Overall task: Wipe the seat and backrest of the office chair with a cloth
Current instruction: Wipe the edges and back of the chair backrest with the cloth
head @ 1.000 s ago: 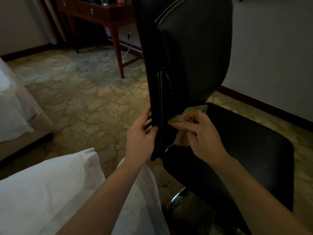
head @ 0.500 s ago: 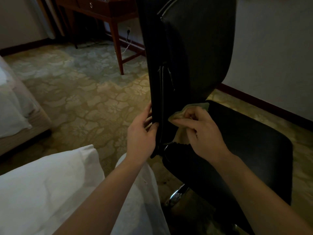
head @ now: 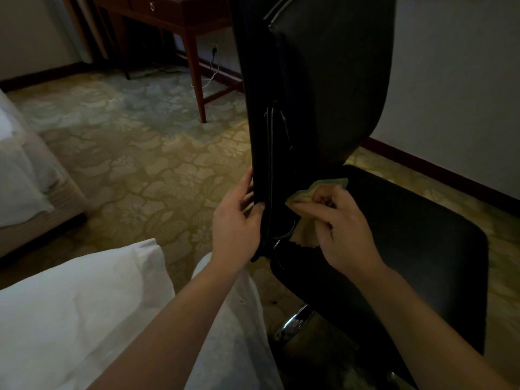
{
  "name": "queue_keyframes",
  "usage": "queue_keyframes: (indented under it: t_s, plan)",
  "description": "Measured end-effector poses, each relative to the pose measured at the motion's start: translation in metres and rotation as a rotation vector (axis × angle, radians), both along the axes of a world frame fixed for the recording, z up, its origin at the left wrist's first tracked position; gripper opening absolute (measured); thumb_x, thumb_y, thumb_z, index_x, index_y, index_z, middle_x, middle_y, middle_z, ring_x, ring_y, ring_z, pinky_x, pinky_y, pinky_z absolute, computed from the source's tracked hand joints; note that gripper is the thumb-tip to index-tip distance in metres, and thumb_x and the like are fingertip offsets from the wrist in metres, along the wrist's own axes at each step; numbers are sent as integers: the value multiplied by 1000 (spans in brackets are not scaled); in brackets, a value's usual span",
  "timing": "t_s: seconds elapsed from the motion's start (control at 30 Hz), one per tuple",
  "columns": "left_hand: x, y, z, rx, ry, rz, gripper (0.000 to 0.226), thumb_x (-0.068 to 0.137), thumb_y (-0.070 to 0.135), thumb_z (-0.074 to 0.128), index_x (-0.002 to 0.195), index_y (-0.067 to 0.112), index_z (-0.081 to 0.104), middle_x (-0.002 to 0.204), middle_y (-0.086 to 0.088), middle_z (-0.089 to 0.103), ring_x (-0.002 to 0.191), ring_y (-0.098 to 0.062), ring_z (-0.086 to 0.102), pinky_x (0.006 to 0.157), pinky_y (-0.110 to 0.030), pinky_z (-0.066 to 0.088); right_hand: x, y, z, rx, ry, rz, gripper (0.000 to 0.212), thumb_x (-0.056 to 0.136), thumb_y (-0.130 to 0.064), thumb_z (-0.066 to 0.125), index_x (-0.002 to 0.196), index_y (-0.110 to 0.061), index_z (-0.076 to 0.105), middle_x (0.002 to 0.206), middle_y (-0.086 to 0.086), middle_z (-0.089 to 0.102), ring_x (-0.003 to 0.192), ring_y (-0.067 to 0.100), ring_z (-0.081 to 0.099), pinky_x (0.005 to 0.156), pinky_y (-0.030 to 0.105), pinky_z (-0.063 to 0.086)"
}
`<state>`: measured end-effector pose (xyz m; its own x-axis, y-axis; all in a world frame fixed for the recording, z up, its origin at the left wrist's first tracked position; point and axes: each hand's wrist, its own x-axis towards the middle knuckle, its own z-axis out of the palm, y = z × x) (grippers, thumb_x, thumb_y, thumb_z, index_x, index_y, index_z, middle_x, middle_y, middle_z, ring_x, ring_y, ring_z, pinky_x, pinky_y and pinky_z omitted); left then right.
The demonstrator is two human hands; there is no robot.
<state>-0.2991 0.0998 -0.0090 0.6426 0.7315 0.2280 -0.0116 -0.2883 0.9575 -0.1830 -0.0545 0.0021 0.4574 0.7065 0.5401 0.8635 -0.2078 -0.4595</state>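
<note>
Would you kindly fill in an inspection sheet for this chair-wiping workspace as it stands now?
Surface: black seat; too dim to judge dirt.
Job's things: black backrest upright; yellowish cloth against its lower part, just above the seat.
Clutter: white fabric bunched in the lower left.
Grippers: left hand grips the backrest's side edge; right hand holds the cloth.
Cables: white cable hangs from a wall socket beneath the wooden desk.
Surroundings: patterned carpet, bed at left, pale wall at right.

Bare left grip (head: 236, 223), bare right grip (head: 343, 232), pale garment (head: 239, 347) over lap
</note>
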Motion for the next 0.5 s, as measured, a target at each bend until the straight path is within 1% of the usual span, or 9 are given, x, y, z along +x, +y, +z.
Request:
queue_keyframes:
  t_s: [0.07,0.13,0.23,0.27,0.3,0.37,0.43,0.5]
  plan:
    - [0,0,0,-2,-3,0,71,97,-2,60,141,52,40,138,12,61,125,1,59,105,-25,50,2,3,-4,-10,17,5,36,91,-2,55,113,-23,72,113,3,54,103,23,53,84,30,50]
    - [0,1,-2,-2,1,-6,70,97,-2,60,144,48,42,138,11,61,124,1,59,103,-23,51,4,1,-14,-31,38,11,42,86,9,62,111,-22,73,110,3,54,100,22,53,82,31,51]
    - [1,4,-4,3,21,-7,67,98,-1,60,151,35,44,139,10,61,124,2,59,102,-21,51,7,-5,-32,-102,64,20,43,85,12,62,110,-21,74,106,2,54,98,22,52,79,33,52]
    - [1,4,-4,3,22,-8,66,98,-1,60,152,34,44,139,10,61,124,2,59,102,-21,51,7,-7,-38,-130,73,19,43,85,11,61,109,-21,75,106,2,54,98,23,53,79,33,52]
    - [1,4,-4,3,20,-8,67,97,-1,60,151,34,44,139,10,61,124,1,59,101,-21,51,5,-10,-41,-148,81,17,42,85,11,60,109,-20,75,106,2,55,98,24,53,80,30,50]
    - [0,2,-3,3,8,-4,69,97,-1,60,148,42,43,138,11,61,124,1,59,102,-23,51,0,-13,-41,-128,89,11,41,86,7,57,111,-20,74,108,0,54,101,23,53,82,22,46]
    - [-1,0,-1,1,-2,6,73,97,-1,60,139,55,41,137,12,61,124,1,60,103,-25,52,-4,-12,-29,-49,77,9,41,86,4,55,114,-21,72,112,-2,52,104,20,52,84,19,44]
    - [0,-1,0,4,-3,18,75,97,-1,61,135,60,39,136,11,62,123,1,60,103,-27,52,-4,-6,-10,34,51,-2,40,88,-1,53,117,-22,70,113,-9,48,105,16,50,86,16,43]
